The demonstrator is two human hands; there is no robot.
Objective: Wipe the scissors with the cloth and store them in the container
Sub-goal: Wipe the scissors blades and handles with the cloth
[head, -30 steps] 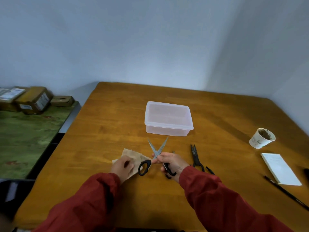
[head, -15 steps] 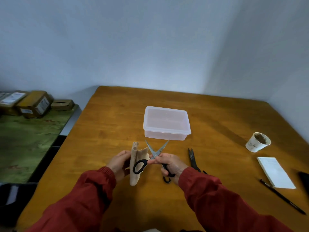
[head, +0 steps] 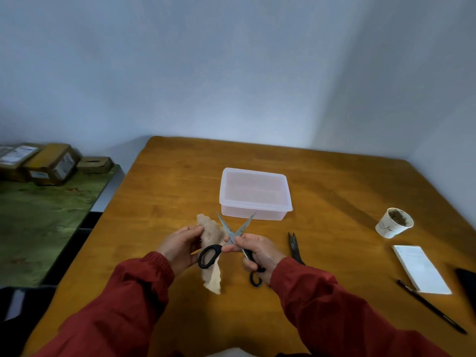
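Observation:
My right hand (head: 255,251) grips a pair of black-handled scissors (head: 233,234) above the table, blades spread open and pointing away from me. My left hand (head: 180,244) holds a beige cloth (head: 211,235) upright just left of the blades, its lower end hanging down behind the left handle loop. A translucent plastic container (head: 255,193) with its lid on stands on the table just beyond the blade tips. Another dark pair of scissors (head: 293,246) lies on the table to the right of my right hand.
A paper cup (head: 394,222) with brown residue, a white notepad (head: 421,269), a black pen (head: 430,306) and a dark object at the frame edge sit at the table's right. Cardboard boxes (head: 51,163) rest on a green surface to the left.
My left hand has lifted the cloth off the table and brought it upright beside the open scissors. The camera view has tilted up slightly.

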